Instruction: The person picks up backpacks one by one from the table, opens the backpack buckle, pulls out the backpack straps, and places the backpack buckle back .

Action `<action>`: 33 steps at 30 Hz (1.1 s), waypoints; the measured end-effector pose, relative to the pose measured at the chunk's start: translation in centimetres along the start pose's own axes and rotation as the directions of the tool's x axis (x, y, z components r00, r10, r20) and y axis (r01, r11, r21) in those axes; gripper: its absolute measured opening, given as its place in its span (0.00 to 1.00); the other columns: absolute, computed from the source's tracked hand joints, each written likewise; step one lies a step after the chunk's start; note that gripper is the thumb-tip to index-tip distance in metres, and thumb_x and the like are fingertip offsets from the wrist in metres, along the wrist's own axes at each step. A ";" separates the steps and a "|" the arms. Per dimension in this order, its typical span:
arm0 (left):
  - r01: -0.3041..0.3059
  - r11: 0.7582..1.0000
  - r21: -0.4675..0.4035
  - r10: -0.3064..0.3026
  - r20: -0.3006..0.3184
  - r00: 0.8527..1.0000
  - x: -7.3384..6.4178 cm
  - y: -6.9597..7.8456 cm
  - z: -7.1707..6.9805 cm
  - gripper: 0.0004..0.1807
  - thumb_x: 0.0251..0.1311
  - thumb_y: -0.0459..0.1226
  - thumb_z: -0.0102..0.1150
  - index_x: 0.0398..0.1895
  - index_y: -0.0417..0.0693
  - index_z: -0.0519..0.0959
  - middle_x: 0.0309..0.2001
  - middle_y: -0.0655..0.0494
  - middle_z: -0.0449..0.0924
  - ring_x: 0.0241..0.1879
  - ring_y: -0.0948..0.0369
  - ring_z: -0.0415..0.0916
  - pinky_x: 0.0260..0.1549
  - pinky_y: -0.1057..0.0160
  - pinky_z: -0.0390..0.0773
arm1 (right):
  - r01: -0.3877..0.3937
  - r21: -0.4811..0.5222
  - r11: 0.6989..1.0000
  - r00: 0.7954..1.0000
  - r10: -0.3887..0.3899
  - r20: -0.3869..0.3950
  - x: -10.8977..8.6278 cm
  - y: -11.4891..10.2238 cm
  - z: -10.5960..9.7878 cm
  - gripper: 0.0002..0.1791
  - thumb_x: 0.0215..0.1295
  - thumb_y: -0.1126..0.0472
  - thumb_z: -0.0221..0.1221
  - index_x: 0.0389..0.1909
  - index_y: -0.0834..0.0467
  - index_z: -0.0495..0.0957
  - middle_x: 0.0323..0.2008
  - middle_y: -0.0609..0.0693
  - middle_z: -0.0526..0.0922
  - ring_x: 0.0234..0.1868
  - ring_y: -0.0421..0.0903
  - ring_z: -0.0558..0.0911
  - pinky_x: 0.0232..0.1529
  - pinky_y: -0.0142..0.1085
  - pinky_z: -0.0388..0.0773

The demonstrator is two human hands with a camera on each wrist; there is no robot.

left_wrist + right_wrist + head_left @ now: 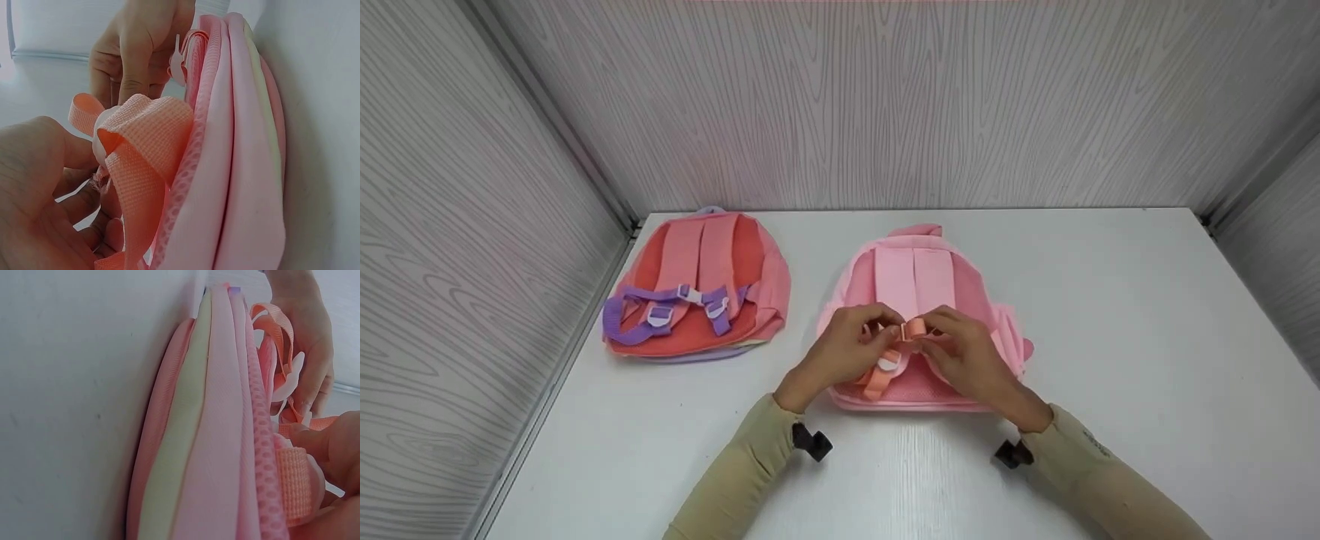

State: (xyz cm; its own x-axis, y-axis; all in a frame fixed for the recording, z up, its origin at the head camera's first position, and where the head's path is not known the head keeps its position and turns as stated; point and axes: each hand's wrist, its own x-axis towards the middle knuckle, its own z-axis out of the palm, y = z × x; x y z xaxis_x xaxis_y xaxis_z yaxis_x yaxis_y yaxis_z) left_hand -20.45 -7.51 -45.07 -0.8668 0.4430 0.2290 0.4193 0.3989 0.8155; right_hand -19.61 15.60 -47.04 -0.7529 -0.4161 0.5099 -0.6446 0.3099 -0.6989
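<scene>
A pink backpack (pixel 896 285) lies with its shoulder straps facing up. Above its lower half, my left hand (pixel 851 345) and right hand (pixel 971 356) meet at an orange webbing strap (pixel 916 328). The left fingers pinch the strap beside a small pale buckle (pixel 903 332), which they partly cover. On the other side of it, the right thumb and fingers pinch the webbing, which forms a loop between the hands. A white strap adjuster (pixel 889 360) with an orange tail hangs below the left hand. Close up, the orange webbing (pixel 143 124) folds over itself against the mesh back panel.
To the left on the white table (pixel 1110 315) lies a coral backpack (pixel 750 262) with purple straps (pixel 634 330) and a white chest buckle (pixel 688 294). Grey wood-grain panels (pixel 885 105) stand behind the table and at both sides.
</scene>
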 end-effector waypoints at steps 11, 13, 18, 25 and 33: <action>0.004 1.000 -0.008 -0.003 0.037 0.999 0.1 0.1 -0.6 0.08 0.77 0.35 0.60 0.51 0.49 0.87 0.44 0.59 0.88 0.39 0.62 0.76 0.42 0.64 0.77 | 0.029 -0.033 0.999 1.000 -0.030 -0.010 0.3 0.0 0.0 0.14 0.66 0.71 0.71 0.51 0.58 0.88 0.45 0.47 0.88 0.47 0.44 0.87 0.53 0.43 0.88; 0.024 1.000 -0.005 -0.024 0.056 0.998 0.0 0.1 -0.9 0.08 0.77 0.37 0.60 0.51 0.50 0.87 0.44 0.60 0.88 0.40 0.62 0.76 0.42 0.64 0.77 | 0.036 -0.030 0.999 0.999 -0.036 -0.008 0.2 0.1 0.0 0.14 0.66 0.71 0.71 0.51 0.58 0.88 0.45 0.48 0.88 0.47 0.44 0.87 0.52 0.44 0.88; 0.069 0.998 0.014 -0.070 0.090 0.993 -0.2 -0.1 -1.4 0.08 0.78 0.39 0.61 0.52 0.53 0.87 0.41 0.62 0.86 0.39 0.62 0.76 0.38 0.65 0.76 | 0.060 -0.014 0.998 0.998 -0.060 -0.020 0.2 0.3 0.1 0.12 0.67 0.71 0.70 0.49 0.57 0.88 0.43 0.47 0.88 0.45 0.46 0.86 0.50 0.46 0.89; 0.064 0.997 0.043 -0.068 0.109 0.992 -0.1 -0.6 -1.9 0.09 0.76 0.41 0.63 0.51 0.52 0.88 0.43 0.60 0.87 0.42 0.62 0.77 0.44 0.63 0.79 | 0.073 -0.029 0.997 0.997 -0.074 -0.037 0.3 0.4 -0.1 0.12 0.66 0.71 0.71 0.48 0.56 0.88 0.41 0.46 0.88 0.41 0.45 0.84 0.46 0.40 0.88; 0.064 0.996 0.058 -0.068 0.087 0.994 -0.1 -0.6 -1.7 0.08 0.76 0.41 0.63 0.51 0.52 0.88 0.41 0.61 0.86 0.41 0.62 0.76 0.41 0.63 0.77 | 0.058 -0.028 0.998 0.998 -0.059 -0.029 0.2 0.5 -0.2 0.12 0.67 0.70 0.70 0.49 0.56 0.88 0.41 0.46 0.87 0.41 0.45 0.83 0.44 0.37 0.87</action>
State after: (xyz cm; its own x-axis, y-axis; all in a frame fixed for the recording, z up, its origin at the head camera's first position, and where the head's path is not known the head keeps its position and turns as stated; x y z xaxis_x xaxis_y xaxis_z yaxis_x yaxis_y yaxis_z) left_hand -21.12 -9.18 -44.66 -0.8667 0.4827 0.1257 0.3783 0.4719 0.7964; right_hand -20.11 15.79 -47.14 -0.7171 -0.4084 0.5647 -0.6908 0.3089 -0.6538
